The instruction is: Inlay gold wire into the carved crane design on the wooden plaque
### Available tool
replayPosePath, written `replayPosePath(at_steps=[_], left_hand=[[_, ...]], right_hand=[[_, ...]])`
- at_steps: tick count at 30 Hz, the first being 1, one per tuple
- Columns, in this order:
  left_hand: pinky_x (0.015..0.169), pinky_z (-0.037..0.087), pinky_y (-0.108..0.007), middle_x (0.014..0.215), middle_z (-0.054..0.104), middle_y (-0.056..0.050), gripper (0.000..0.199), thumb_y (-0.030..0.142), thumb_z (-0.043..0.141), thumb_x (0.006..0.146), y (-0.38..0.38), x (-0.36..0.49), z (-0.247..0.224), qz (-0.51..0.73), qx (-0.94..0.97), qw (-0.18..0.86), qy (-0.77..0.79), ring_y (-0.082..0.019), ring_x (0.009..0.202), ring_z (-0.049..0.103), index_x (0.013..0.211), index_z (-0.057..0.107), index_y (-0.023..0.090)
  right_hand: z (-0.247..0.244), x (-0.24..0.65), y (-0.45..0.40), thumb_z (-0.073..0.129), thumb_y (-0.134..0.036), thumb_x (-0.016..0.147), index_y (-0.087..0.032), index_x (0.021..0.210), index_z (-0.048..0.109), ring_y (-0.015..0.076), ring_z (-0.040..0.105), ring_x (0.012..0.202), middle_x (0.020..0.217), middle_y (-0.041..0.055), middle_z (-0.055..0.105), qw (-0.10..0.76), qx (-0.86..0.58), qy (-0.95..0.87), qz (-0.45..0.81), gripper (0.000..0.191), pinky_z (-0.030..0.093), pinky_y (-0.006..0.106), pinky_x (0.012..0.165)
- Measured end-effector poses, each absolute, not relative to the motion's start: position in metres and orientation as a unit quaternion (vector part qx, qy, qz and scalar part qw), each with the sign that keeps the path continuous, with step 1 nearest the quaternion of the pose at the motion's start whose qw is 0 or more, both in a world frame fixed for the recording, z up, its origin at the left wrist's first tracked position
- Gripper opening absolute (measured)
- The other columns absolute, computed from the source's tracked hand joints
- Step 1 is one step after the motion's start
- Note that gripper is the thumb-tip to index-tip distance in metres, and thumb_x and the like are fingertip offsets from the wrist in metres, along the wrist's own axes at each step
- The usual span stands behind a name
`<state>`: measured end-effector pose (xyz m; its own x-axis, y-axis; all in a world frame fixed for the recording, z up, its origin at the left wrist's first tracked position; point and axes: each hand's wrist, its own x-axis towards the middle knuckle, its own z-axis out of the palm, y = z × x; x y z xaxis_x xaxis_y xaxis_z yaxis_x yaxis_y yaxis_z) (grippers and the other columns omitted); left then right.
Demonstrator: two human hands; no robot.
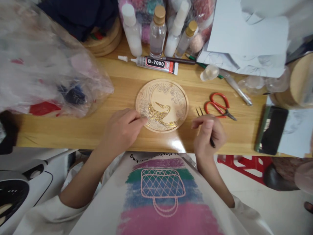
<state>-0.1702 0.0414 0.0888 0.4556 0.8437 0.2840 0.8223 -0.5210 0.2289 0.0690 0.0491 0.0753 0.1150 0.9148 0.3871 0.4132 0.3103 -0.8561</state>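
A round wooden plaque (168, 84) lies on the table, carrying a line drawing of a crane. Gold wire (160, 116) fills part of the bird's neck, body and lower wing. My left hand (124, 127) rests over the plaque's left edge, thumb and forefinger pressed together near the gold part; whatever is between them is too small to make out. To the right of the plaque, my right hand (210, 133) is closed around dark tweezers (212, 142). Their two tips point up and left, slightly apart, with nothing visible between them.
Red-handled pliers (216, 106) lie just beyond my right hand. A B-7000 glue tube (156, 63) and several bottles (157, 32) line the back. A plastic bag (49, 65) bulges at left; a phone (272, 129) and papers (246, 36) are at right.
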Motion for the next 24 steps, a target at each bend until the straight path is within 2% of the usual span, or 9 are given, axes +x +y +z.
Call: replayPosePath(at_steps=[3, 7, 10, 13, 17, 20, 24], left_hand=[[0.064, 0.044, -0.031, 0.075, 0.065, -0.001, 0.023, 0.014, 0.051, 0.096, 0.043, -0.170, 0.090, 0.167, 0.858, 0.032, 0.486, -0.017, 0.071, 0.058, 0.088, 0.072, 0.019], [0.065, 0.044, -0.030, 0.076, 0.066, -0.002, 0.024, 0.014, 0.050, 0.097, 0.045, -0.172, 0.091, 0.169, 0.861, 0.036, 0.478, -0.017, 0.072, 0.059, 0.091, 0.072, 0.019], [0.065, 0.044, -0.030, 0.078, 0.066, -0.002, 0.023, 0.014, 0.051, 0.097, 0.046, -0.174, 0.090, 0.173, 0.861, 0.050, 0.476, -0.017, 0.073, 0.060, 0.090, 0.072, 0.019], [0.065, 0.044, -0.030, 0.079, 0.067, -0.002, 0.022, 0.014, 0.052, 0.096, 0.046, -0.173, 0.089, 0.174, 0.857, 0.060, 0.482, -0.017, 0.074, 0.060, 0.088, 0.072, 0.019], [0.065, 0.044, -0.032, 0.080, 0.067, -0.004, 0.024, 0.013, 0.052, 0.096, 0.048, -0.171, 0.090, 0.164, 0.858, 0.067, 0.482, -0.019, 0.075, 0.061, 0.083, 0.071, 0.019], [0.065, 0.044, -0.032, 0.081, 0.067, -0.004, 0.026, 0.013, 0.051, 0.096, 0.049, -0.171, 0.091, 0.152, 0.861, 0.065, 0.481, -0.019, 0.076, 0.061, 0.081, 0.071, 0.018], [0.066, 0.044, -0.032, 0.080, 0.066, -0.004, 0.028, 0.014, 0.049, 0.097, 0.049, -0.172, 0.092, 0.143, 0.863, 0.064, 0.481, -0.019, 0.075, 0.059, 0.080, 0.071, 0.019]], right_hand=[[0.083, 0.066, 0.048, 0.035, -0.047, 0.104, -0.022, 0.094, 0.072, 0.0141, 0.055, 0.063, 0.067, 0.0015, 0.058, 0.525, -0.500, -0.626, 0.287, 0.046, 0.042, 0.031, 0.057], [0.091, 0.065, 0.046, 0.031, -0.055, 0.102, -0.023, 0.102, 0.075, 0.0193, 0.062, 0.079, 0.086, 0.0069, 0.066, 0.494, -0.497, -0.650, 0.295, 0.054, 0.049, 0.035, 0.064], [0.098, 0.064, 0.046, 0.043, -0.042, 0.102, -0.024, 0.104, 0.073, 0.0193, 0.065, 0.087, 0.092, 0.0059, 0.070, 0.458, -0.497, -0.671, 0.303, 0.035, 0.052, 0.036, 0.074], [0.104, 0.061, 0.048, 0.061, -0.024, 0.094, -0.025, 0.099, 0.072, 0.0171, 0.066, 0.086, 0.091, 0.0031, 0.071, 0.437, -0.493, -0.691, 0.299, 0.012, 0.054, 0.034, 0.078], [0.108, 0.057, 0.051, 0.067, -0.012, 0.087, -0.024, 0.096, 0.071, 0.0148, 0.065, 0.081, 0.087, 0.0018, 0.071, 0.424, -0.483, -0.701, 0.310, 0.015, 0.054, 0.031, 0.074], [0.106, 0.055, 0.051, 0.066, -0.011, 0.087, -0.024, 0.102, 0.070, 0.0133, 0.064, 0.077, 0.086, 0.0002, 0.071, 0.410, -0.487, -0.697, 0.329, 0.021, 0.054, 0.029, 0.070], [0.100, 0.055, 0.049, 0.069, -0.011, 0.085, -0.025, 0.108, 0.068, 0.0120, 0.068, 0.080, 0.090, -0.0014, 0.073, 0.409, -0.501, -0.670, 0.364, 0.027, 0.057, 0.028, 0.076]])
